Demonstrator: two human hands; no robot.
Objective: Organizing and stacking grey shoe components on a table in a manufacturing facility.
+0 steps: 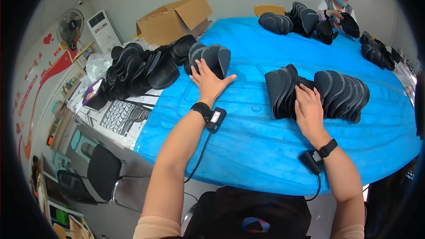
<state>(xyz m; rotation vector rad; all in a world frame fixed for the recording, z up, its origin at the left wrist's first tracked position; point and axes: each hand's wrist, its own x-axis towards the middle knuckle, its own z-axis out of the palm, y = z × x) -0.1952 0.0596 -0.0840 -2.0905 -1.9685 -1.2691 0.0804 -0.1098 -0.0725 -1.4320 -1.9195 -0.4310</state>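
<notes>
Nested black curved pieces, cupped like cap brims, lie in rows on the blue-covered table (212, 146). My left hand (208, 83) rests against a short stack (217, 57) of them, thumb spread wide and fingers apart. To the right stand two more stacks, a left one (281, 90) and a longer right one (343, 95). My right hand (308, 110) lies between these two, its fingers stretched out and touching the dark pieces there; what is beneath its fingertips is partly hidden. Both wrists wear a black band with a small cabled device.
A large heap of black pieces (141, 68) fills the table's left side, beside a purple-edged container (94, 93). Behind stands an open cardboard box (175, 22). Across the table a masked person (338, 11) handles a black piece near further stacks (303, 17). Chairs (104, 170) stand at left.
</notes>
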